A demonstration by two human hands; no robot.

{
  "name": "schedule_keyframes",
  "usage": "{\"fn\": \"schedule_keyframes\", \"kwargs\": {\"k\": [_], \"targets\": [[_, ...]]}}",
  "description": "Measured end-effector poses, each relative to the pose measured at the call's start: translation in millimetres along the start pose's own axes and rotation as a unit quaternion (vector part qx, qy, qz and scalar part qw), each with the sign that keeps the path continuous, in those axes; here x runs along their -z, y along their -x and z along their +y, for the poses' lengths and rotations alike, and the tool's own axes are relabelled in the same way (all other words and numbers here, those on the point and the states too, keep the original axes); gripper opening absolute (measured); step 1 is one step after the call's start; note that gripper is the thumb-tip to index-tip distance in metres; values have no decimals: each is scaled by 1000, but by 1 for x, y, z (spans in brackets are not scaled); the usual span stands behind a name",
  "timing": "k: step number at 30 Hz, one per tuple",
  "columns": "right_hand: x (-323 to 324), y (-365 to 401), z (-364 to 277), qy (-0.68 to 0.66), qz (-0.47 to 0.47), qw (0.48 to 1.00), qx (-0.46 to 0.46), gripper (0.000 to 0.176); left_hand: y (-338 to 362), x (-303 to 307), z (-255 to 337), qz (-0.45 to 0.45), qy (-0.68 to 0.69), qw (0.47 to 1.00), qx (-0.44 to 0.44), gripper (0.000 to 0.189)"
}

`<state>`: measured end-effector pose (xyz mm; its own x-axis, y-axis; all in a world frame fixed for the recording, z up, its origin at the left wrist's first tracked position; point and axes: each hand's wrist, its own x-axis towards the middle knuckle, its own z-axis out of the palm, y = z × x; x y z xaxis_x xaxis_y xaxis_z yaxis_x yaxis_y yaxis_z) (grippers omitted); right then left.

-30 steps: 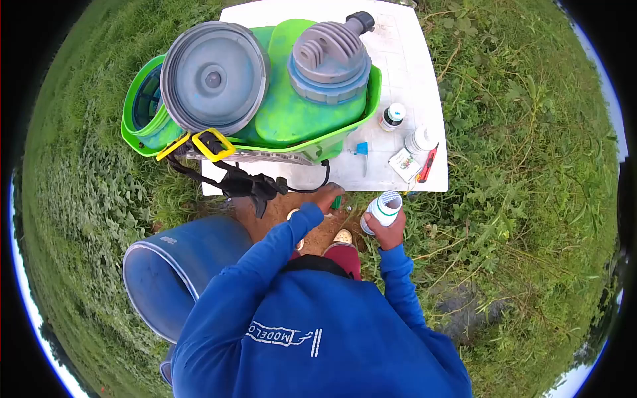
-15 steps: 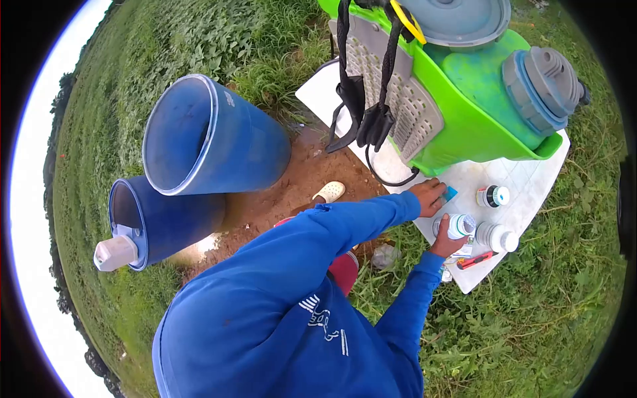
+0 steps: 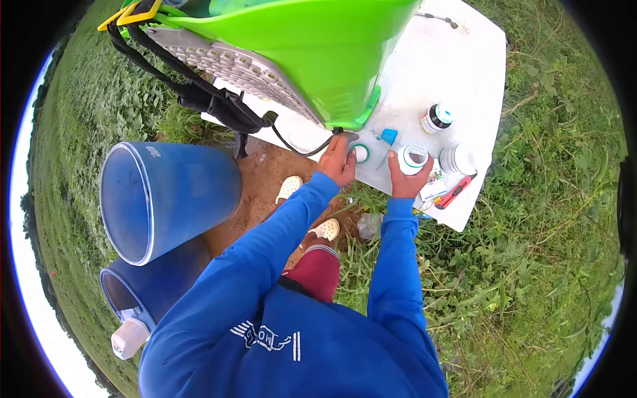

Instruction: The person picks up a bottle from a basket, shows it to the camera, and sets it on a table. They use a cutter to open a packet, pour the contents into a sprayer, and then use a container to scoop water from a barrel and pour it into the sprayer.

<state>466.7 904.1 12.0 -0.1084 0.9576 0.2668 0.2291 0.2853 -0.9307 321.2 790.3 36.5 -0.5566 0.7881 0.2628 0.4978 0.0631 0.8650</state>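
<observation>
My right hand point(image 3: 407, 178) is wrapped round a white jar point(image 3: 412, 159) with a green band, its round top turned toward me. To its left, the thumb and fingers of my left hand point(image 3: 339, 161) curl about a small white lid point(image 3: 361, 153) with a green rim, close over the table's near edge. A small blue piece point(image 3: 389, 136) lies between the lid and a dark bottle with a white cap point(image 3: 436, 119). Another white jar point(image 3: 458, 160) is just right of my right hand. Below that jar lies a red cutter knife point(image 3: 456, 192) beside a printed packet point(image 3: 433, 188).
A green backpack sprayer point(image 3: 318, 60) with black straps stands on the white table point(image 3: 464, 60), close beyond my left hand. Two blue barrels point(image 3: 192, 196) point(image 3: 169, 268) stand at left, with a whitish container point(image 3: 131, 338) at the lower one. Grass surrounds the bare soil.
My left hand has moved left, away from the blue piece, and the green-rimmed lid now shows at its fingers. My right hand still grips the jar. The view has shifted and turned.
</observation>
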Motion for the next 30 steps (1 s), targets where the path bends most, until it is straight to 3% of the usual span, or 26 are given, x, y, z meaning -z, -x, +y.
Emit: {"fn": "schedule_keyframes", "kwargs": {"k": [2, 4, 7, 10, 13, 15, 18, 21, 23, 26, 28, 30], "targets": [[-2, -5, 5, -25, 9, 1000, -6, 76, 17, 6, -3, 20, 5, 1000, 8, 33], [-2, -8, 7, -55, 11, 998, 0, 77, 33, 8, -8, -2, -84, 996, 1, 30], [5, -8, 4, -31, -5, 999, 20, 80, 36, 0, -11, -68, -123, 989, -44, 26], [9, -6, 9, 5, -24, 999, 44, 87, 19, -13, -2, -65, -144, 987, -38, 25], [10, -4, 10, 10, -34, 999, 33, 89, 0, -18, 2, -69, -137, 987, -49, 26], [9, -3, 8, -33, -41, 998, -25, 90, 2, -11, 1, -65, -124, 989, -50, 26], [13, -4, 16, 11, -57, 998, -12, 94, 30, 29, 1, -84, -83, 991, -56, 25], [23, -8, 13, 93, -112, 988, 53, 84, 101, 89, -5, -160, -94, 982, 18, 22], [27, -11, 15, 50, -143, 989, 3, 83, 165, 132, -24, -201, -127, 969, 67, 19], [25, -21, 14, 36, -161, 986, 5, 78, 264, 191, -39, -141, -123, 966, 180, 20], [18, -27, 17, 37, -125, 991, -3, 78, 311, 225, -37, -255, -156, 879, 371, 24], [12, -30, 10, 55, -97, 994, 1, 80, 371, 244, -49, -163, -152, 863, 454, 27]]}}
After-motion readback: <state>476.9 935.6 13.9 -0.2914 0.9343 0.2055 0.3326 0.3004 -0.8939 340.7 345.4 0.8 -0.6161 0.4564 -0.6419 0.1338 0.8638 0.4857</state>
